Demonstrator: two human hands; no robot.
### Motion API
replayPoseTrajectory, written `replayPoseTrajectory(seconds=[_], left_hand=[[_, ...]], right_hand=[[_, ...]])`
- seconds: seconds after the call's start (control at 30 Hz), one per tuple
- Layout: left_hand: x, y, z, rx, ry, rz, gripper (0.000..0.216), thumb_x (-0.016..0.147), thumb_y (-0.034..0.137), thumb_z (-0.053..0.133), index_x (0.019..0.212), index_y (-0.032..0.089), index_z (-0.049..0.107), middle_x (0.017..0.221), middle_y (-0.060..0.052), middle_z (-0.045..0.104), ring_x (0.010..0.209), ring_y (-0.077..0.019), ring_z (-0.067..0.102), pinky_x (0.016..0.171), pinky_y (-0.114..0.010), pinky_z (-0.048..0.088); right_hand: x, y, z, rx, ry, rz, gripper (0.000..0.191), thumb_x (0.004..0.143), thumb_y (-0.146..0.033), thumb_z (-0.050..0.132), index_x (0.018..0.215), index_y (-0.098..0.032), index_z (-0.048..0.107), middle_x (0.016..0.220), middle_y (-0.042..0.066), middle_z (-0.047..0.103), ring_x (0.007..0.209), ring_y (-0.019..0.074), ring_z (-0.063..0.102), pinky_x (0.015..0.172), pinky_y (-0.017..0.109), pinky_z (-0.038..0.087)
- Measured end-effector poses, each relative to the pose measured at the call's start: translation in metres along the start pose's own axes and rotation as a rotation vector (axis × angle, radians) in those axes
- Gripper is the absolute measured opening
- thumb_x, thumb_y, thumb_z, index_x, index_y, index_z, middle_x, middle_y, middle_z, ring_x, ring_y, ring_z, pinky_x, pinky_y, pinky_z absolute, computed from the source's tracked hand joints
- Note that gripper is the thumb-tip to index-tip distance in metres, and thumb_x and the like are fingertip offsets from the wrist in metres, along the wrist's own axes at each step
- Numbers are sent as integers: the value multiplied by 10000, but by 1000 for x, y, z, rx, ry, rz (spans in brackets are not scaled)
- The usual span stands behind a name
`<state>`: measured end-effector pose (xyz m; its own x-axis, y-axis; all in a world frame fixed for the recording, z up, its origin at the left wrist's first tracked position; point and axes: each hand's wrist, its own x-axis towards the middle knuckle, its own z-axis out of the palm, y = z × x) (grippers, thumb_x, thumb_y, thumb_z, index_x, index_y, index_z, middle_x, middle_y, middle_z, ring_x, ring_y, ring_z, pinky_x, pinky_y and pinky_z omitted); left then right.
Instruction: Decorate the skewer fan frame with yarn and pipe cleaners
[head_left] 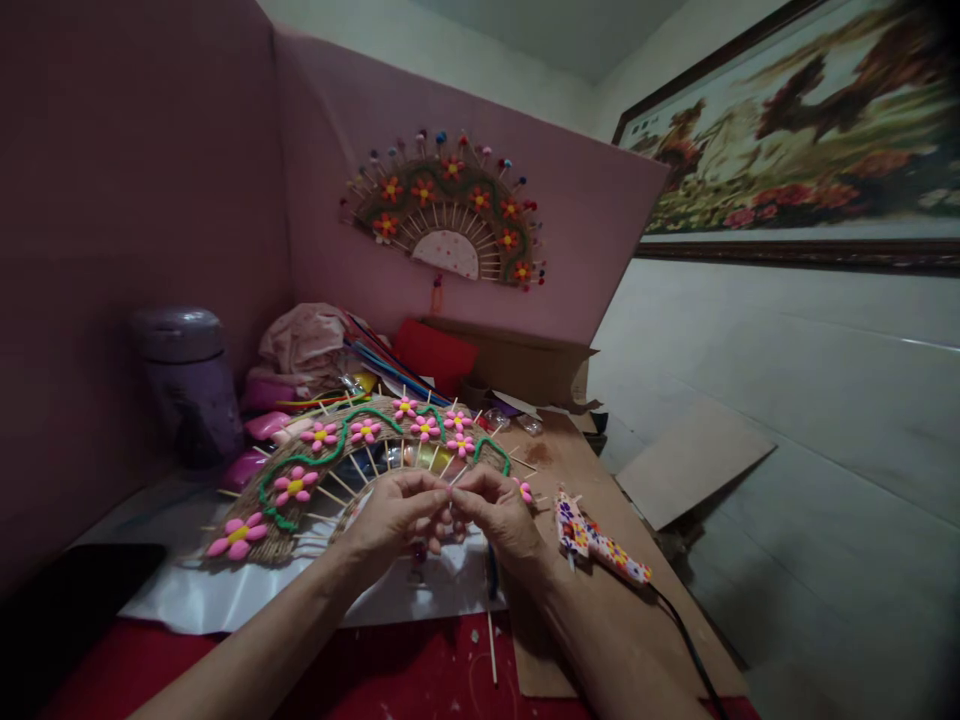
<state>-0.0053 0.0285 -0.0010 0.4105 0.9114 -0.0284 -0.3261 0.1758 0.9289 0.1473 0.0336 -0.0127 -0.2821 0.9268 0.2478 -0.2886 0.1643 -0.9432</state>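
Note:
My left hand (394, 512) and my right hand (501, 515) meet at the fingertips, both in a pinch. Whatever lies between them is too small to make out. Below and behind them rests a fan-shaped craft piece (307, 455), made of brown twine wound over wooden sticks. Pink flowers with yellow centres and a wavy green fuzzy stem decorate it, and my hands cover part of its lower middle. To the right of my right hand lies a flower-patterned glue gun (600, 548) with a black cord. A thin wooden stick (492, 645) lies just below my hands.
A cardboard sheet (551, 650) lies under the glue gun on the red table surface (360, 665). At the left stands a purple tumbler (191, 390). Pipe cleaners (397, 368) and red paper (435, 352) lie behind. Another fan (465, 190) with orange flowers hangs on the pink panel.

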Motion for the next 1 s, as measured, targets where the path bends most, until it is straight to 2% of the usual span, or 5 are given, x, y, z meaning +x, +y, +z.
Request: replayPoseTrajectory(seconds=[0.3, 0.57, 0.77, 1.0], left_hand=[[0, -3, 1, 134, 16, 11, 288, 693, 382, 691, 725, 111, 597, 621, -29, 622, 449, -93, 563, 397, -176, 412], [4, -1, -3, 21, 11, -23, 301, 630, 353, 741, 716, 110, 587, 618, -27, 615, 435, -93, 547, 411, -204, 437], [9, -7, -3, 69, 104, 47, 302, 635, 377, 723, 729, 117, 601, 579, -3, 582, 393, -91, 514, 379, -227, 440], [8, -13, -3, 289, 124, 151, 293, 717, 406, 632, 782, 120, 611, 549, 5, 557, 364, -105, 502, 296, -194, 365]], right_hand=[[1, 3, -1, -77, 15, -41, 221, 723, -329, 690, 656, -169, 554, 557, -34, 598, 432, 80, 517, 424, 203, 407], [0, -1, -1, -157, -20, -107, 158, 754, -303, 661, 711, -167, 593, 585, -28, 584, 472, 85, 527, 457, 209, 427], [-1, 4, -2, -268, 54, -142, 135, 802, -303, 603, 822, -173, 635, 660, -11, 591, 546, 99, 545, 506, 224, 463], [-5, 8, -2, -635, 128, -232, 161, 831, -284, 559, 874, -175, 668, 749, 32, 633, 649, 126, 578, 586, 235, 464]])
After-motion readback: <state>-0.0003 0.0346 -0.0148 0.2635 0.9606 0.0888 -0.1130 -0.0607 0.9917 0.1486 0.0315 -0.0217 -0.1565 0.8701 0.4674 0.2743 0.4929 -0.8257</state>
